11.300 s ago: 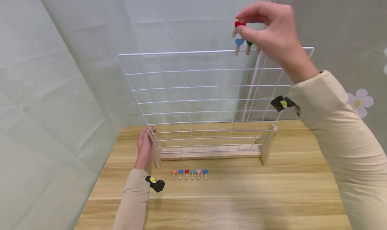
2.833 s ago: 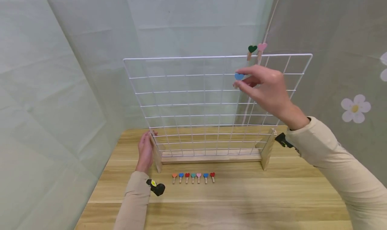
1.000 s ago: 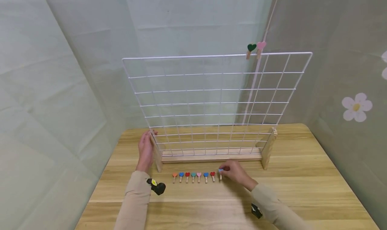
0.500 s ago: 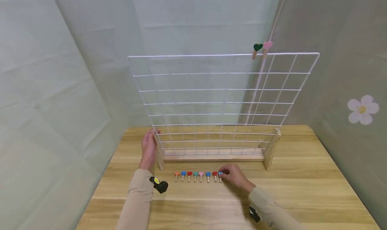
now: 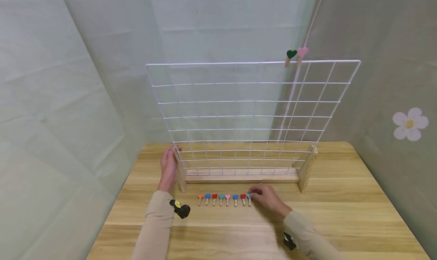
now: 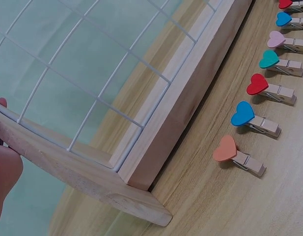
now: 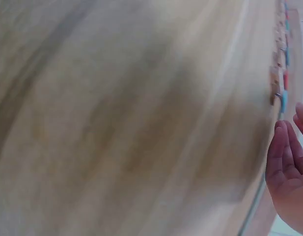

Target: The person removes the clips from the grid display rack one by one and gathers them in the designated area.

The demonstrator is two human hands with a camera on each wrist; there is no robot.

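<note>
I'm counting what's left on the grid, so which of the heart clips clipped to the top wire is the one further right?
The pink heart clip; it sits just right of the dark green heart clip on the grid's top wire.

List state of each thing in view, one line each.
Grid: upright in its wooden base.
Green clip: clipped on the grid's top wire.
Pink clip: clipped beside it.
Clip row: flat on the table.
Left hand: flat against the base's left foot.
Right hand: at the row's right end.
</note>
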